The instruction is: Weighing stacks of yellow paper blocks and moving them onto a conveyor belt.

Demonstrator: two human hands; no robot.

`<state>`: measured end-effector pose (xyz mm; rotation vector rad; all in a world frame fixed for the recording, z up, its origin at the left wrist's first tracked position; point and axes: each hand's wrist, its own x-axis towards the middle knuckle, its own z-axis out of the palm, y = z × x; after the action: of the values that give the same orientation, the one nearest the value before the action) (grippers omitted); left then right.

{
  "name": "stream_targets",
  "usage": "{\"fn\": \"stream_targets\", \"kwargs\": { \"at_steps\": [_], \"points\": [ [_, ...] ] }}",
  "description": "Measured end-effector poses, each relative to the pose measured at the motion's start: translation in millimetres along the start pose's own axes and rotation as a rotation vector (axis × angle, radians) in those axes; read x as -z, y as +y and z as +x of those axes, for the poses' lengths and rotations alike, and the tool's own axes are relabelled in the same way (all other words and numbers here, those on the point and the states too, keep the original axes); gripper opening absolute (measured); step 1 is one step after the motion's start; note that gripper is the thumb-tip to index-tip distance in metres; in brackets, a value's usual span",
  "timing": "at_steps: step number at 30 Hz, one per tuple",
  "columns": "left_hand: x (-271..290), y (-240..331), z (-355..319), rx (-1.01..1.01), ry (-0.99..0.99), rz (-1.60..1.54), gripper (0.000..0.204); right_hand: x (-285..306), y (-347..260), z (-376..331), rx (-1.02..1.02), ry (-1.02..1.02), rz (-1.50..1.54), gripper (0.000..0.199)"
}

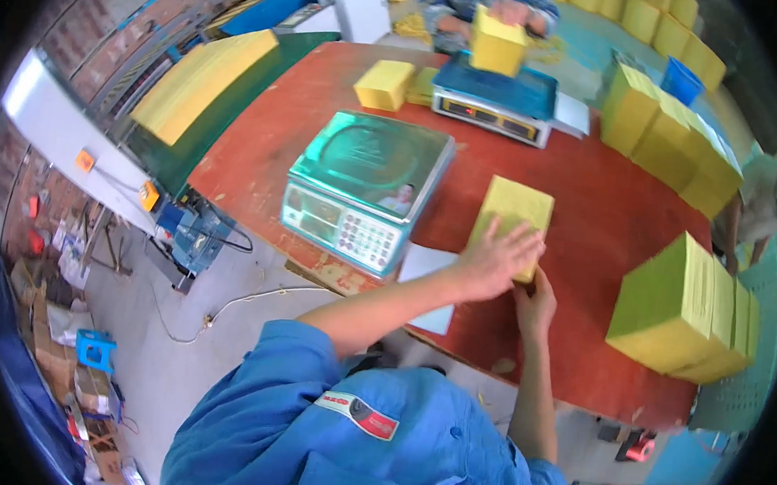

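We pressed the yellow paper stack (511,223) flat on the red table (601,210), just at three o'clock of the near scale (365,189); our left hand (497,259) lay on top with fingers spread, while our right hand (535,305) gripped its near edge, fingers hidden. To square it well, we judged both hands should push evenly. At one o'clock a blue bin (681,80) stood, its contents not visible.

Near scale display panel (347,230) – greenish screens plus keypad, far scale display strip (487,118) – dark, red-white sleeve patch (357,414)
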<state>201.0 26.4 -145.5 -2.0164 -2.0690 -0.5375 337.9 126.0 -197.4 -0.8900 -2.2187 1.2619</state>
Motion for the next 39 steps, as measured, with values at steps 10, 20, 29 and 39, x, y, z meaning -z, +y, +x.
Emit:
{"fn": "stream_targets", "kwargs": {
  "at_steps": [10, 20, 29, 39],
  "points": [
    [67.1, 12.5, -173.8, 0.146, 0.120, -0.530, 0.051, 13.5, 1.4, -97.8, -0.026, 0.322, 0.412, 0.016],
    [177.3, -93.8, -465.3, 1.022, 0.074, -0.481, 0.025, -258.9, -204.4, -165.4, -0.025, -0.275, 0.641, 0.010],
    [317.0, -214.2, -667.5, 1.353, 0.443, -0.014, 0.032, -463.1, -283.8, -169.4, 0.158, -0.754, 0.594, 0.016],
    [396.3, -441.9, -722.8, 1.475, 0.277, 0.240, 0.070, -605.1, -309.1, -37.1, 0.541, -0.481, 0.210, 0.028]
  ]
}}
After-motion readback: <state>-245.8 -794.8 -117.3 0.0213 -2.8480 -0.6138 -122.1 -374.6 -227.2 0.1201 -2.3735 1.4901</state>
